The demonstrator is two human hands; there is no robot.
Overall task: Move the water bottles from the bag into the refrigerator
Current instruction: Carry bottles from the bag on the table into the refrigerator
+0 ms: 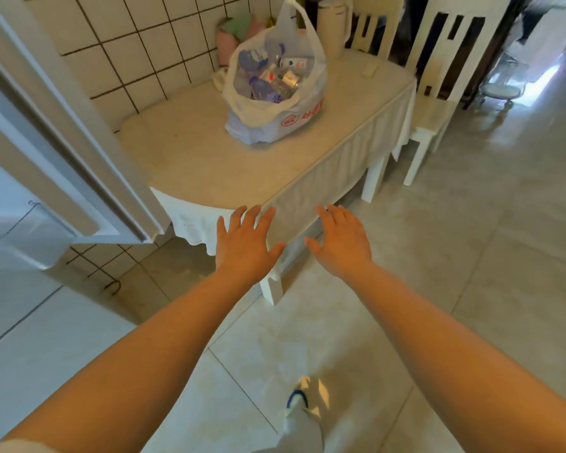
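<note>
A cloth-covered desk (209, 158) stands against a tiled wall (138, 50); two white chairs (445, 80) beside it; a pale jug (334, 24) on the desk's far end.

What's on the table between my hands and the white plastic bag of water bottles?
Nothing: in the head view, only bare cream tablecloth separates both hands from the bag.

bag contents: water bottles (261, 82) jumbled behind translucent plastic of the bag (275, 103), their number unclear
bag print: red logo and lettering too blurred to read
refrigerator (30, 191): cut off by the left edge, interior mostly out of view
far chair (445, 60): top cropped by the upper edge
shoe (303, 416): blurred, partly cut off below
</note>
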